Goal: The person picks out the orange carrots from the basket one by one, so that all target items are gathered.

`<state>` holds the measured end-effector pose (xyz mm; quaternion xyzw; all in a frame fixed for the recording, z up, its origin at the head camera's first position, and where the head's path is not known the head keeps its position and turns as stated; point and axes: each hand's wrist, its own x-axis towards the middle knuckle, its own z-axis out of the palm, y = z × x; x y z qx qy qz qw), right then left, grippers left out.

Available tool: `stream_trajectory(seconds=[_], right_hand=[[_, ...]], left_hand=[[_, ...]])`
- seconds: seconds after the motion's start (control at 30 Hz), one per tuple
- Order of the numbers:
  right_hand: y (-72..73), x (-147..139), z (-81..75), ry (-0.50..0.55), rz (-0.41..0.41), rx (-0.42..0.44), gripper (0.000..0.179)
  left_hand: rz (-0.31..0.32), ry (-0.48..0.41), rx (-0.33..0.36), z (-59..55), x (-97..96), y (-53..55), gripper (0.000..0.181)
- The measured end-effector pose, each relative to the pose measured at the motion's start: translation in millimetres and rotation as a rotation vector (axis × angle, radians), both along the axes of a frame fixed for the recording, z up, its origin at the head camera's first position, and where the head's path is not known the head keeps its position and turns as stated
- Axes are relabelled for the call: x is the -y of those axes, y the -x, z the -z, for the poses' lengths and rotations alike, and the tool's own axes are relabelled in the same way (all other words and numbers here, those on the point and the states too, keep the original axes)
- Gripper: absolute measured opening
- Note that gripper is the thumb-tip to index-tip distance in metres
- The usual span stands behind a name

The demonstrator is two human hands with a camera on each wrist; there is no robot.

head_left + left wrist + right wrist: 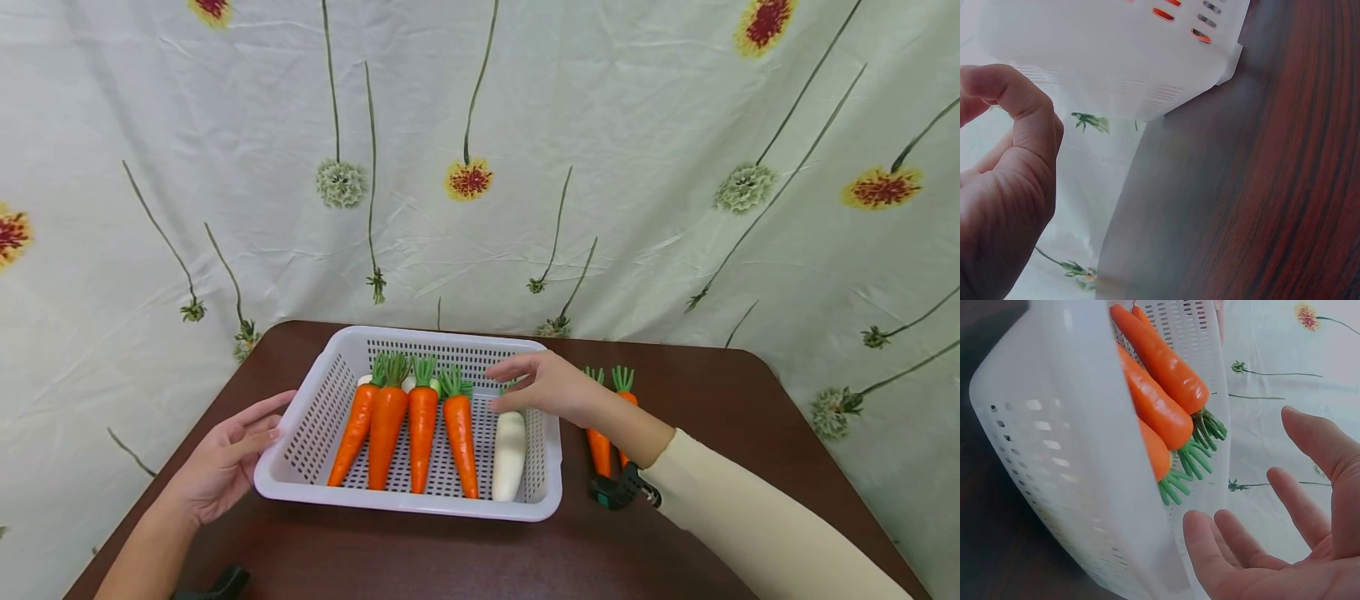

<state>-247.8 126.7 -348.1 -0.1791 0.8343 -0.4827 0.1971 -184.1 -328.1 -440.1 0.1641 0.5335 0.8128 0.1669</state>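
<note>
A white perforated plastic basket [315, 492] on the table holds several orange carrots [387, 437] with green tops. Along its right side lies a white radish [510, 458]; more pale pieces show partly behind the carrot tops. My left hand [225, 458] rests at the basket's left end, fingertips and thumb right at the outer rim, fingers loosely bent. Over the right rear of the basket hovers my right hand [543, 385], fingers spread and relaxed above the radish's top. Nothing shows between the fingers of that hand [1272, 550] in the right wrist view.
Two more carrots [598, 450] lie on the dark brown table [697, 400] right of the basket, partly hidden by my right forearm. A pale flowered cloth [420, 208] hangs behind the table. Black wrist gear [618, 490] sits below the right sleeve.
</note>
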Motion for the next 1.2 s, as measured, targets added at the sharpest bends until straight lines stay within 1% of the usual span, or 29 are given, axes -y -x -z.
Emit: stream_trajectory(seconds=[0.1,0.3,0.4,0.6,0.87,1.07,1.2], right_hand=[[3.3,5,-0.6,-0.001,-0.018,0.017,0.05],[9.2,14,-4.0,-0.02,-0.052,0.056,0.045],[11.6,19,-5.1,0.007,-0.056,0.112,0.044],[15.8,30,-0.7,0.062,-0.043,0.2,0.049],[21.7,44,13.4,0.069,-0.019,0.252,0.05],[24.8,50,12.6,0.111,-0.007,0.327,0.052],[28.5,53,14.5,0.098,-0.002,0.318,0.052]], left_hand=[[0.003,0.001,-0.005,0.3,0.1,-0.2,0.052],[-0.007,0.006,-0.005,-0.1,-1.0,-0.6,0.052],[-0.013,0.01,-0.002,0.0,-2.0,-0.6,0.051],[-0.024,0.015,0.003,0.1,-2.5,-1.1,0.051],[-0.027,0.006,0.002,0.3,-1.9,-1.6,0.051],[-0.026,-0.006,-0.001,0.9,-2.7,-1.7,0.051],[-0.025,-0.018,-0.006,1.2,-3.5,-1.9,0.052]])
